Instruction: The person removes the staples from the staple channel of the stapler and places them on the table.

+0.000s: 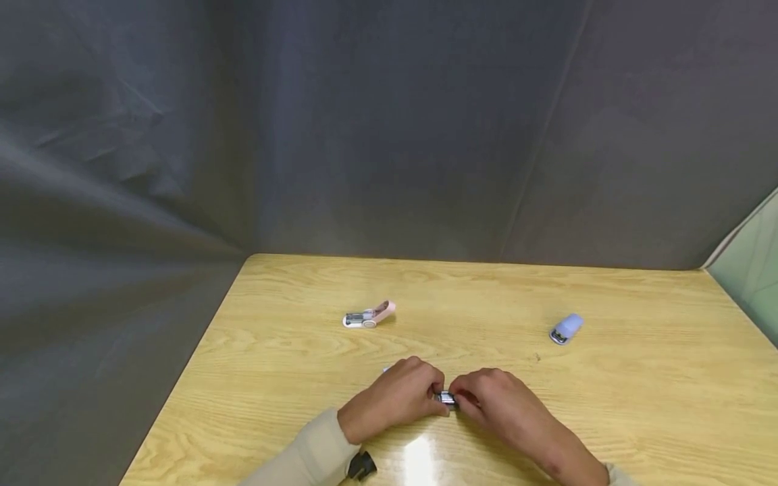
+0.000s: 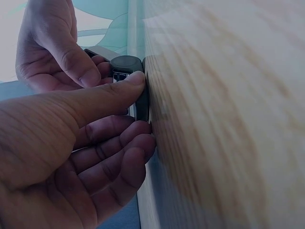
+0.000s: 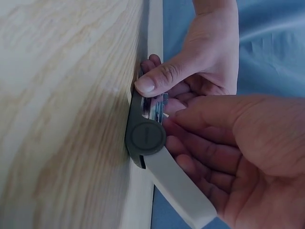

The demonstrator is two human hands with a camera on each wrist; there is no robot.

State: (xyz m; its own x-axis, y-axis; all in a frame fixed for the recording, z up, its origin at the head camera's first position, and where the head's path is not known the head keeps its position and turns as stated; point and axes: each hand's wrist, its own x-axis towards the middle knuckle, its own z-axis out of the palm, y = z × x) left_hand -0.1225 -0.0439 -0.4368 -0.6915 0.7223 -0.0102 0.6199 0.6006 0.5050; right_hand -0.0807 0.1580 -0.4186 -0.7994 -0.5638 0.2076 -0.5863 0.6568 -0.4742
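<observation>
A small stapler with a dark grey base and a light grey top arm [image 3: 178, 188] is swung open, its metal magazine [image 3: 157, 109] showing. In the head view the stapler [image 1: 447, 398] sits between both hands, low over the table. My left hand [image 1: 398, 398] grips the base end, thumb on top and fingers beneath. From the other side my right hand [image 1: 507, 408] pinches at the magazine with thumb and forefinger; whether a tiny piece lies between those fingertips is hidden. Part of the stapler's round dark hinge [image 2: 126, 62] shows in the left wrist view.
Farther back on the wooden table [image 1: 292, 371] lies an opened pink and white stapler [image 1: 369, 317]. A lavender-blue stapler [image 1: 567, 329] lies to the right. A small pale piece [image 1: 385, 369] peeks out behind my left hand. Dark cloth [image 1: 389, 135] hangs along the back and left.
</observation>
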